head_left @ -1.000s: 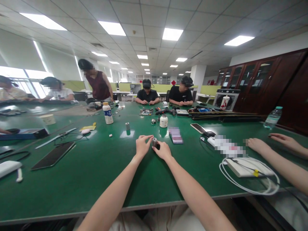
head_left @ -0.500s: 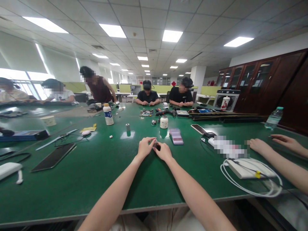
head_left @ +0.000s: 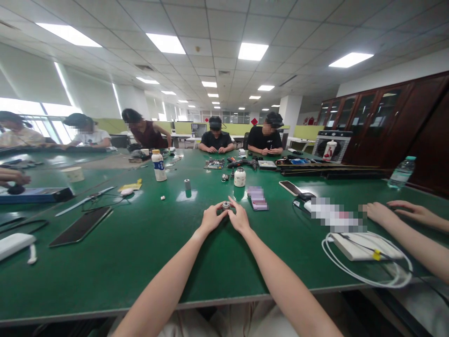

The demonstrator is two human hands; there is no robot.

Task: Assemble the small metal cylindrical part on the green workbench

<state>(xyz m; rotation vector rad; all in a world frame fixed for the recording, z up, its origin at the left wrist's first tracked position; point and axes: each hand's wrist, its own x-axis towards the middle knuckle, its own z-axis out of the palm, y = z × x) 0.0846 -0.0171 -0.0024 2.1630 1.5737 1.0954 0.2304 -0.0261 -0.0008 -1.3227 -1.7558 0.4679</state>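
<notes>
My left hand and my right hand meet in front of me, a little above or on the green table. Between their thumbs and fingers they hold a small round metal part, its ringed top face turned up towards me. The fingers partly hide its sides. Beyond it stands a white jar with an open dark mouth. To the left of that, a small grey metal cylinder stands upright. A purple-and-white packet, blurred out, lies just right of my right hand.
Left are a dark tablet, a yellow packet and a white-and-blue bottle. A phone, a white box with coiled cable and a co-worker's hands are right. A cordless drill lies farther back; other people sit around.
Both hands have turned the metal part so its round top now faces up. The right fingers have straightened along its side. At the far left, a co-worker's hand has come further into view.
</notes>
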